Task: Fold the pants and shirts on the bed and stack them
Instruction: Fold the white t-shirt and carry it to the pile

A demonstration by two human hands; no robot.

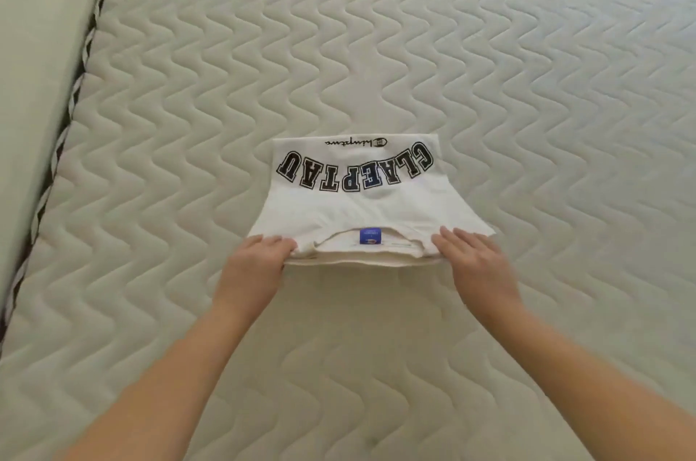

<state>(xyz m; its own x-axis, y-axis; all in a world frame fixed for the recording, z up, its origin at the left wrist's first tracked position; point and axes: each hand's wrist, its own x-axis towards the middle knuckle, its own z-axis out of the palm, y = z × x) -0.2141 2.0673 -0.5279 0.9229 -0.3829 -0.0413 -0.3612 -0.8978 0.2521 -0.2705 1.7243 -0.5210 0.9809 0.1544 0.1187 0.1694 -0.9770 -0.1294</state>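
A folded white shirt with black arched lettering and a blue neck label lies in the middle of the bed, its collar toward me. My left hand grips the near left corner, fingers curled over the top. My right hand holds the near right corner, with its fingers laid on top and its thumb hidden beneath. The shirt's near edge sits slightly raised off the mattress and casts a shadow under it.
The bed's cover is a pale quilted mattress with a wavy pattern. A braided dark-and-white trim marks its left edge, beside a pale padded side panel. A dark item barely shows at the top right edge.
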